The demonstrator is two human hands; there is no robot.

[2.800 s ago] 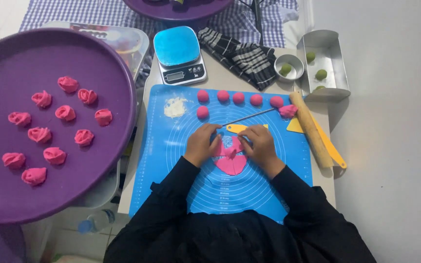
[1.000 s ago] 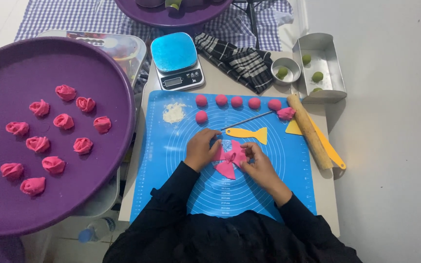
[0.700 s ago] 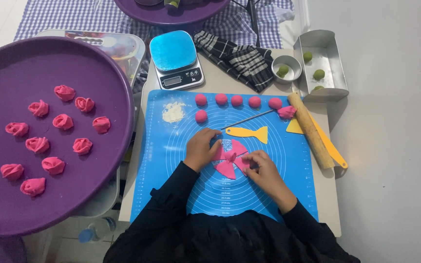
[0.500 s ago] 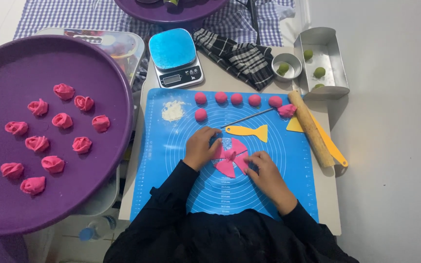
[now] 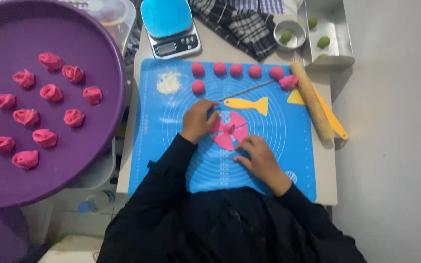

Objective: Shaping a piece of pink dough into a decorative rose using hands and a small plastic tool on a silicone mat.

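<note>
On the far left a big purple tray (image 5: 93, 29) holds ten folded pink dough roses (image 5: 50, 91). Next comes the blue silicone mat (image 5: 171, 160), with a small heap of flour (image 5: 168, 82) and six pink dough balls (image 5: 236, 69) along its top, a blue kitchen scale (image 5: 169, 27) just above. The left hand (image 5: 198, 120) lies spread, fingers pressing the left edge of the cut pink dough disc (image 5: 231, 129) at the mat's middle; the right hand (image 5: 258, 157) rests open at its lower right edge. A yellow fish-shaped cutter (image 5: 246, 103) lies just beyond, then a wooden rolling pin (image 5: 312, 106). A small steel bowl (image 5: 289, 35) holds one green ball; the metal tin (image 5: 334, 29) holds two.
</note>
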